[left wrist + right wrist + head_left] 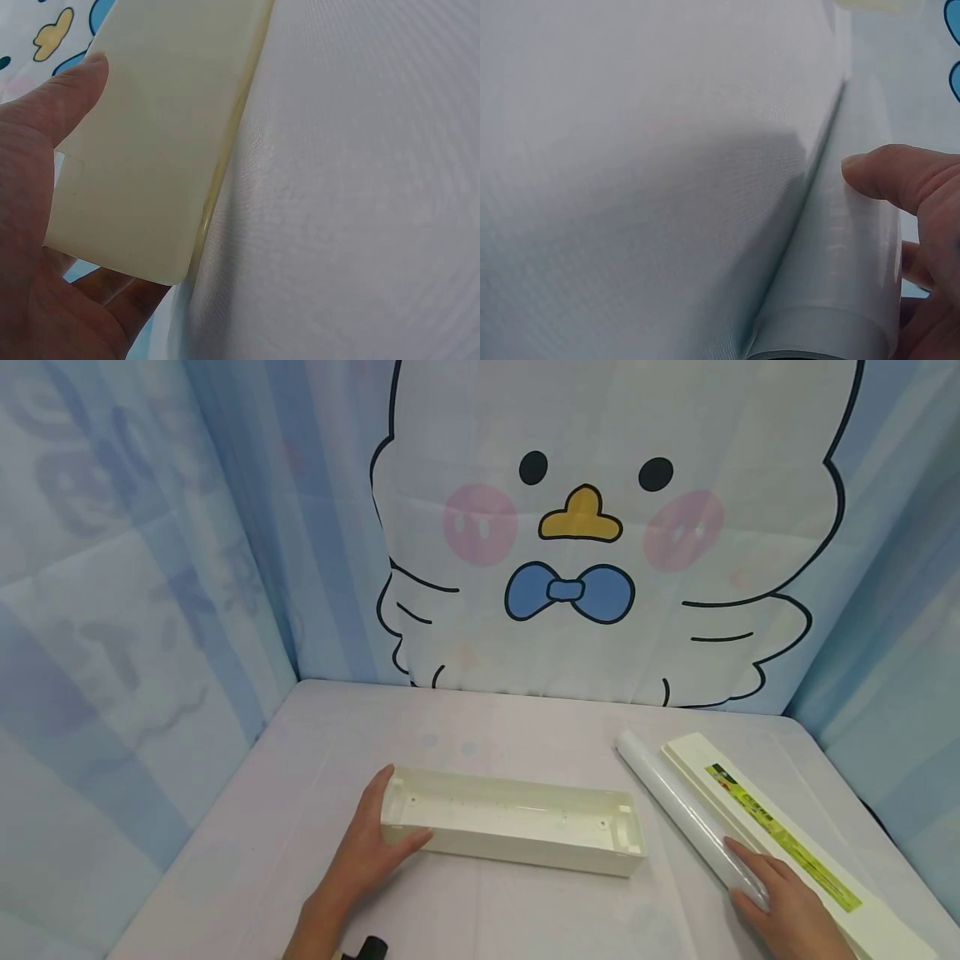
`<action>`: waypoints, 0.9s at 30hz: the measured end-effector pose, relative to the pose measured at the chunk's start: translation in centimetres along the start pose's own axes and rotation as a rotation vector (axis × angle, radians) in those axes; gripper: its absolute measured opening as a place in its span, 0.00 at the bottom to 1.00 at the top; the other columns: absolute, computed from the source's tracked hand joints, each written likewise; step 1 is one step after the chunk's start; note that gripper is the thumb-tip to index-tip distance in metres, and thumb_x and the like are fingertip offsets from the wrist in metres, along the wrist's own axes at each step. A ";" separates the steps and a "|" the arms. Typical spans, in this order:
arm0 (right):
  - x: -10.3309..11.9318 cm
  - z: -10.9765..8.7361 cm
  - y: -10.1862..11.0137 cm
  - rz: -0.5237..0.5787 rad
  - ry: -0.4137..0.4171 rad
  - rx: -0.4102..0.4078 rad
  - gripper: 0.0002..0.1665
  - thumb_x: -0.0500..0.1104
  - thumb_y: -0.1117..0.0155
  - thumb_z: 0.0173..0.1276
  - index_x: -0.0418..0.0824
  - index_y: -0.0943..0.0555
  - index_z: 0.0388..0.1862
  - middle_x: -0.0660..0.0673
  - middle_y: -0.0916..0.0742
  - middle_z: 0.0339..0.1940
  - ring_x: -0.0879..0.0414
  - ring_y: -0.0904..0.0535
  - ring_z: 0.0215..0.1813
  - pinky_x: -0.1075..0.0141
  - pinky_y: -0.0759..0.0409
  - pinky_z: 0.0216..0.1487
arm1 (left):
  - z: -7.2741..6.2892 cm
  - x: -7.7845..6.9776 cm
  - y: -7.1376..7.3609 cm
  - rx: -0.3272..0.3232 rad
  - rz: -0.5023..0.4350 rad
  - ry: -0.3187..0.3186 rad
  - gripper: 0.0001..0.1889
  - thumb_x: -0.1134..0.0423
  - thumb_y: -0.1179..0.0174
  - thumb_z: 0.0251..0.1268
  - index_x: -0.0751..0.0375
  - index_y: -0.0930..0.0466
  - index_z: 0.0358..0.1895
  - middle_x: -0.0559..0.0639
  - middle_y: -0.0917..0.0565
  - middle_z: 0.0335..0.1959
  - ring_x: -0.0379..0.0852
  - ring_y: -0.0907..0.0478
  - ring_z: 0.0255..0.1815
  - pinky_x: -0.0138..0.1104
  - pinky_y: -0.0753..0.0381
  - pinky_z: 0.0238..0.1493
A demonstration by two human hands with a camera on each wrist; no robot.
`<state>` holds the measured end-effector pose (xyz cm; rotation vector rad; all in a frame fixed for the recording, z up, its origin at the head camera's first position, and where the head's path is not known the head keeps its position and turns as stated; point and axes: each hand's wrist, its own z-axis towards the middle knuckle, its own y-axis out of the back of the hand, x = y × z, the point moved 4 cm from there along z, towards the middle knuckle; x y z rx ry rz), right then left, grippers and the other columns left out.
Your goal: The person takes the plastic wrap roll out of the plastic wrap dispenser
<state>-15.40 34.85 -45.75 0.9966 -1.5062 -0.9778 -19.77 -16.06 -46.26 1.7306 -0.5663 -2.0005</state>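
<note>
A long cream plastic box (525, 853), open at the top, sits in the middle of the table. My left hand (367, 847) grips its left end, the thumb on the front wall and the fingers round the end wall. In the left wrist view that thumb lies flat on the smooth side of the box (150, 150). To the right, my right hand (787, 902) holds the near end of a clear, shiny roll of plastic film (675, 806). The right wrist view shows the thumb on top of the roll (832, 247), with other fingers at its far side.
Just right of the roll lies a long cream lid-like piece (693, 752) with a yellow-green label (787, 839). A pale cloth covers the table (247, 860). Curtains (322, 527) with a cartoon bird stand behind and at both sides. A small black piece (372, 947) shows by the left wrist.
</note>
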 end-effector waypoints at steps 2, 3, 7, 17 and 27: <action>-0.1 0.0 0.0 -0.005 0.004 -0.005 0.44 0.41 0.26 0.63 0.33 0.36 0.74 0.21 0.28 0.60 0.27 0.26 0.55 0.36 0.23 0.52 | 0.0 0.0 0.0 0.001 -0.001 0.000 0.56 0.49 0.24 0.55 0.62 0.52 0.80 0.65 0.43 0.77 0.63 0.44 0.76 0.60 0.46 0.73; -0.1 0.0 0.0 -0.010 0.008 -0.008 0.44 0.41 0.26 0.63 0.33 0.36 0.74 0.21 0.28 0.60 0.28 0.25 0.55 0.37 0.23 0.51 | 0.0 -0.1 0.0 0.002 0.000 0.000 0.56 0.49 0.24 0.55 0.62 0.52 0.80 0.65 0.43 0.77 0.63 0.44 0.76 0.60 0.45 0.73; -0.3 -0.1 -0.2 -0.028 0.018 -0.020 0.43 0.41 0.26 0.63 0.33 0.35 0.73 0.21 0.27 0.58 0.28 0.24 0.54 0.39 0.22 0.49 | 0.0 0.0 -0.1 0.005 -0.001 0.002 0.56 0.49 0.24 0.55 0.63 0.52 0.80 0.65 0.43 0.77 0.63 0.44 0.76 0.60 0.46 0.73; -0.3 -0.2 -0.2 -0.051 0.033 -0.048 0.43 0.42 0.26 0.63 0.34 0.35 0.73 0.22 0.26 0.58 0.28 0.24 0.54 0.39 0.22 0.48 | 0.2 0.1 -0.2 0.013 0.015 0.011 0.57 0.47 0.24 0.55 0.61 0.53 0.80 0.63 0.44 0.78 0.62 0.46 0.77 0.59 0.46 0.74; -0.1 -0.1 0.5 -0.052 -0.008 -0.003 0.46 0.52 0.28 0.66 0.35 0.37 0.75 0.22 0.28 0.61 0.32 0.22 0.51 0.37 0.22 0.48 | 0.1 -0.2 0.7 0.008 0.015 0.007 0.55 0.50 0.24 0.56 0.60 0.52 0.80 0.62 0.46 0.78 0.63 0.44 0.76 0.60 0.45 0.73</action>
